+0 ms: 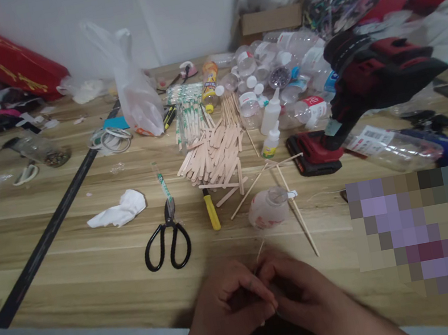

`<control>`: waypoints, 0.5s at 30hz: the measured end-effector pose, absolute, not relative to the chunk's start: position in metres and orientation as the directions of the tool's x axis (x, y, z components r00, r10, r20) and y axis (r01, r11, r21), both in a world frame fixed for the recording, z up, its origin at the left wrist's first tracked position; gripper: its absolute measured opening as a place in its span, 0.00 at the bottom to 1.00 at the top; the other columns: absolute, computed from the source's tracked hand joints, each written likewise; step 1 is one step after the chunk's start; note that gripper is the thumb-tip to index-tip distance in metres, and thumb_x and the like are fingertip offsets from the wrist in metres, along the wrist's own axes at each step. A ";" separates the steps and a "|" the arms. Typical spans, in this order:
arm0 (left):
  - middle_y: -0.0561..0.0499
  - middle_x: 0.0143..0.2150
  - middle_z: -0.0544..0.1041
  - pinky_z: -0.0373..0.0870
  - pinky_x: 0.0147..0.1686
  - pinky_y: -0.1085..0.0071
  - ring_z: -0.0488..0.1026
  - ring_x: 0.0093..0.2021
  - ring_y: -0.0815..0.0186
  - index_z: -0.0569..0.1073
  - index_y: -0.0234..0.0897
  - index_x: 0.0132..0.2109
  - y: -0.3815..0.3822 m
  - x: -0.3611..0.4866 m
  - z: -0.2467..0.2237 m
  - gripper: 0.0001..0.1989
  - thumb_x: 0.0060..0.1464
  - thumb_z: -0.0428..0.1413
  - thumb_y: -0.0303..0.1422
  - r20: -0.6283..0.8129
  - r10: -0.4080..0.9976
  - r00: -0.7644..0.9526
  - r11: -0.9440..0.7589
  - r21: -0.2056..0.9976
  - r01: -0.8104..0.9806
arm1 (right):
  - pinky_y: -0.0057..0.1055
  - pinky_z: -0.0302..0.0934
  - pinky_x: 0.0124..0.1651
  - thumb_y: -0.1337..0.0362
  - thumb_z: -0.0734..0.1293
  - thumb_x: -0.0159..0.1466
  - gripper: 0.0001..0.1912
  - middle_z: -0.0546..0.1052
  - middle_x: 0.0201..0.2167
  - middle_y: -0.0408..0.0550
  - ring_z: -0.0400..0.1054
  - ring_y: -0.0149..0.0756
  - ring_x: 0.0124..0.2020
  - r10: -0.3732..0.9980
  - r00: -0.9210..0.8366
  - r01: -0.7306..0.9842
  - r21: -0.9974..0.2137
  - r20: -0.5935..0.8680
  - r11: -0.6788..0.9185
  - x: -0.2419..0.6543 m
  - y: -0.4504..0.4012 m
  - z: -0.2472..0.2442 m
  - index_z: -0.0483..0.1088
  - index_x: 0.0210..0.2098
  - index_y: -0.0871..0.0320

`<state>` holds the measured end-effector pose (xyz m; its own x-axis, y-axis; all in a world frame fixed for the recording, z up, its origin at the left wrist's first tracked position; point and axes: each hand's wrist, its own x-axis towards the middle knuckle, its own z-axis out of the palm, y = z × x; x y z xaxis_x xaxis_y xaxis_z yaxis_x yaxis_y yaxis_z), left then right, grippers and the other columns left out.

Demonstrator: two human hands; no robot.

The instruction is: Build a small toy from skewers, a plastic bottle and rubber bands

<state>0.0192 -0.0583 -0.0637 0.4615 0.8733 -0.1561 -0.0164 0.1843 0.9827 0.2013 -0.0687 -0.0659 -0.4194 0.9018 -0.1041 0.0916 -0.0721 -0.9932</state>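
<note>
My left hand (234, 298) and my right hand (294, 285) meet at the bottom centre, fingers pinched together. A thin pale strand (260, 249) sticks up between them; the rest of what they hold is hidden by the fingers. Just beyond stands a small cut bottle piece (269, 208) with pale wrapping. Beside it, thin wooden sticks (301, 217) lie crossed. Black-handled scissors (171, 237) and a yellow-handled screwdriver (212, 213) lie to the left of the bottle piece.
Flat wooden sticks (215, 154) are heaped mid-table. Behind are plastic bottles (246, 62) and a white bag (137, 96). A red and black power drill (348, 88) stands at the right. A crumpled tissue (121, 208) lies left. A blurred block covers the lower right.
</note>
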 end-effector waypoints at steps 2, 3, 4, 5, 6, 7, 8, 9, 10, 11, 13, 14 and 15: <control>0.53 0.29 0.74 0.64 0.36 0.74 0.70 0.33 0.69 0.78 0.37 0.30 -0.058 0.019 -0.063 0.05 0.51 0.65 0.32 -0.140 0.875 0.463 0.184 0.982 -0.050 | 0.34 0.61 0.44 0.69 0.66 0.62 0.04 0.74 0.36 0.45 0.68 0.37 0.40 0.902 -0.420 0.071 -0.994 -0.101 -0.078 0.201 -0.070 -0.066 0.70 0.31 0.55; 0.53 0.30 0.74 0.64 0.36 0.74 0.70 0.34 0.69 0.78 0.37 0.30 -0.058 0.019 -0.064 0.05 0.52 0.65 0.34 -0.139 0.875 0.464 0.191 0.979 -0.067 | 0.34 0.61 0.43 0.69 0.65 0.62 0.04 0.73 0.36 0.44 0.68 0.37 0.39 0.902 -0.419 0.064 -0.995 -0.101 -0.082 0.201 -0.070 -0.066 0.69 0.31 0.55; 0.53 0.30 0.74 0.64 0.36 0.74 0.70 0.34 0.69 0.78 0.37 0.31 -0.058 0.019 -0.064 0.07 0.52 0.65 0.35 -0.142 0.874 0.464 0.201 0.976 -0.081 | 0.34 0.61 0.43 0.69 0.65 0.62 0.03 0.73 0.35 0.44 0.67 0.37 0.39 0.905 -0.412 0.065 -0.994 -0.109 -0.090 0.200 -0.070 -0.067 0.69 0.32 0.55; 0.53 0.30 0.74 0.64 0.36 0.74 0.70 0.34 0.69 0.79 0.37 0.31 -0.058 0.019 -0.065 0.08 0.51 0.65 0.36 -0.144 0.875 0.462 0.208 0.974 -0.090 | 0.33 0.60 0.43 0.69 0.65 0.62 0.03 0.73 0.35 0.44 0.67 0.36 0.38 0.907 -0.403 0.071 -0.992 -0.124 -0.103 0.200 -0.071 -0.067 0.68 0.33 0.55; 0.53 0.30 0.73 0.64 0.35 0.74 0.70 0.33 0.69 0.79 0.37 0.30 -0.058 0.019 -0.066 0.09 0.51 0.66 0.38 -0.146 0.877 0.458 0.211 0.973 -0.093 | 0.33 0.60 0.42 0.69 0.66 0.61 0.02 0.73 0.35 0.43 0.66 0.36 0.38 0.909 -0.394 0.081 -0.990 -0.139 -0.117 0.200 -0.071 -0.068 0.68 0.34 0.55; 0.53 0.30 0.73 0.63 0.35 0.74 0.69 0.33 0.70 0.79 0.37 0.30 -0.058 0.019 -0.067 0.10 0.51 0.66 0.39 -0.145 0.879 0.454 0.209 0.973 -0.094 | 0.33 0.60 0.42 0.69 0.66 0.61 0.03 0.73 0.35 0.43 0.66 0.36 0.38 0.908 -0.390 0.090 -0.988 -0.153 -0.128 0.200 -0.071 -0.068 0.69 0.35 0.55; 0.53 0.30 0.72 0.63 0.35 0.74 0.69 0.33 0.70 0.79 0.37 0.30 -0.058 0.019 -0.068 0.10 0.51 0.66 0.40 -0.141 0.882 0.450 0.204 0.974 -0.094 | 0.33 0.59 0.42 0.68 0.66 0.61 0.03 0.72 0.35 0.44 0.66 0.36 0.38 0.907 -0.389 0.088 -0.987 -0.160 -0.136 0.200 -0.071 -0.069 0.69 0.35 0.55; 0.53 0.30 0.72 0.63 0.34 0.74 0.69 0.33 0.70 0.79 0.37 0.30 -0.059 0.019 -0.069 0.11 0.51 0.66 0.41 -0.132 0.886 0.444 0.194 0.976 -0.097 | 0.33 0.59 0.42 0.67 0.66 0.62 0.01 0.72 0.34 0.44 0.66 0.36 0.38 0.904 -0.394 0.070 -0.987 -0.164 -0.148 0.199 -0.071 -0.070 0.69 0.35 0.55; 0.53 0.30 0.72 0.63 0.34 0.74 0.68 0.32 0.69 0.79 0.37 0.30 -0.059 0.019 -0.069 0.12 0.51 0.65 0.41 -0.126 0.890 0.438 0.187 0.977 -0.099 | 0.32 0.59 0.41 0.66 0.66 0.63 0.01 0.72 0.34 0.44 0.65 0.36 0.37 0.901 -0.403 0.034 -0.986 -0.164 -0.164 0.198 -0.071 -0.071 0.69 0.34 0.55; 0.53 0.30 0.72 0.64 0.34 0.73 0.68 0.32 0.69 0.79 0.37 0.30 -0.059 0.019 -0.070 0.13 0.51 0.65 0.42 -0.122 0.892 0.435 0.182 0.979 -0.097 | 0.32 0.59 0.40 0.65 0.66 0.63 0.03 0.71 0.33 0.43 0.65 0.35 0.36 0.898 -0.409 -0.010 -0.983 -0.161 -0.181 0.197 -0.071 -0.071 0.68 0.33 0.56; 0.52 0.29 0.72 0.64 0.34 0.73 0.69 0.32 0.69 0.78 0.36 0.30 -0.058 0.019 -0.069 0.13 0.52 0.65 0.43 -0.116 0.896 0.428 0.164 0.983 -0.077 | 0.31 0.58 0.37 0.62 0.67 0.63 0.07 0.69 0.31 0.43 0.63 0.34 0.34 0.896 -0.414 -0.086 -0.973 -0.160 -0.214 0.196 -0.071 -0.072 0.66 0.31 0.55; 0.52 0.29 0.72 0.64 0.34 0.73 0.69 0.32 0.68 0.78 0.36 0.30 -0.058 0.019 -0.068 0.13 0.52 0.64 0.42 -0.112 0.898 0.425 0.151 0.987 -0.059 | 0.30 0.58 0.37 0.61 0.67 0.63 0.07 0.69 0.30 0.42 0.63 0.34 0.33 0.894 -0.415 -0.099 -0.969 -0.168 -0.228 0.195 -0.071 -0.072 0.65 0.30 0.55; 0.52 0.29 0.72 0.64 0.34 0.73 0.69 0.32 0.68 0.78 0.36 0.30 -0.058 0.019 -0.067 0.12 0.53 0.64 0.41 -0.106 0.900 0.422 0.135 0.990 -0.039 | 0.30 0.58 0.37 0.60 0.68 0.62 0.08 0.69 0.30 0.42 0.63 0.34 0.33 0.892 -0.415 -0.097 -0.967 -0.177 -0.237 0.195 -0.071 -0.072 0.65 0.30 0.55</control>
